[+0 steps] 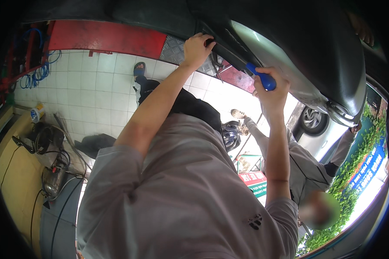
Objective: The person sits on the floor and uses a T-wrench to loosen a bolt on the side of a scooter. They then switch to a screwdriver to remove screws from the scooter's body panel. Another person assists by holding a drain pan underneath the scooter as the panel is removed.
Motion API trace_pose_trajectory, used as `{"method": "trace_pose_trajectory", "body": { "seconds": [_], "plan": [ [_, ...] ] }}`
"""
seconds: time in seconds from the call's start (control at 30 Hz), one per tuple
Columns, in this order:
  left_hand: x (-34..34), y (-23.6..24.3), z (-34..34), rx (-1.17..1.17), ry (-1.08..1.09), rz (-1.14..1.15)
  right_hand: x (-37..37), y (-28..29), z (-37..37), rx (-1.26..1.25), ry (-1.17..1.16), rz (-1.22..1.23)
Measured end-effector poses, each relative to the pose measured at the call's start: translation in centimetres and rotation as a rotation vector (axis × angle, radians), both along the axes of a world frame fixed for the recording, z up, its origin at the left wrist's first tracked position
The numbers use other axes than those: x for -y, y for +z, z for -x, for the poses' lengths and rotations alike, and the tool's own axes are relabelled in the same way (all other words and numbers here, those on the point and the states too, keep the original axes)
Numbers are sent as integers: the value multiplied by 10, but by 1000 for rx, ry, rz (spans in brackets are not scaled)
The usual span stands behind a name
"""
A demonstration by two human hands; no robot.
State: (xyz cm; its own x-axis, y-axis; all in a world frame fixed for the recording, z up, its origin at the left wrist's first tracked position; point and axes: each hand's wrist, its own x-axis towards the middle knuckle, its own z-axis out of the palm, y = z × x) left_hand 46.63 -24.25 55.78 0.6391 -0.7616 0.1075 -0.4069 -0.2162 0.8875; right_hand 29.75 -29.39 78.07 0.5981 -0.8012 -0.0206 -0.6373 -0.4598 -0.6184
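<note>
My right hand (275, 88) is wrapped round the blue handle of a screwdriver (267, 82). Its thin shaft runs up and to the left along a scooter's dark lower trim (231, 54), toward my left hand (196, 51). The fingers of that left hand are curled closed by a dark piece at the trim's end; what they grip is mostly hidden. Above the screwdriver, the scooter's silver side panel (268, 52) slopes down to the right beneath its black seat (328, 56).
A red lift platform (108, 38) with a metal tread plate (173, 49) lies under the scooter. Blue hose (35, 77) hangs at the left, above cables and a white-and-yellow tub (37, 112). A co-worker in grey (309, 172) stands close on the right; a car wheel (314, 120) shows beyond.
</note>
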Motion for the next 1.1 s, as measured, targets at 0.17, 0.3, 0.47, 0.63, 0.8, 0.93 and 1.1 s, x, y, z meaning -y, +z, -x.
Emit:
{"method": "trace_pose_trajectory", "body": {
  "seconds": [0.17,0.3,0.47,0.63,0.8,0.93,1.1],
  "plan": [
    [-2,2,-8,16,-68,16,11,10,-10,-12,48,11],
    [-3,-1,-11,7,-98,31,21,20,-21,-51,112,36],
    [-4,-2,-10,10,-101,44,24,30,-37,-98,179,39],
    [-2,-4,-8,2,-100,10,34,29,-49,-59,298,124],
    [-1,-5,-10,44,-112,20,36,32,-109,-53,238,242],
    [1,-5,-14,83,-94,46,32,16,-129,23,212,495],
    [0,-12,-8,-110,22,73,14,-11,-141,751,-114,-204]
  ]
}}
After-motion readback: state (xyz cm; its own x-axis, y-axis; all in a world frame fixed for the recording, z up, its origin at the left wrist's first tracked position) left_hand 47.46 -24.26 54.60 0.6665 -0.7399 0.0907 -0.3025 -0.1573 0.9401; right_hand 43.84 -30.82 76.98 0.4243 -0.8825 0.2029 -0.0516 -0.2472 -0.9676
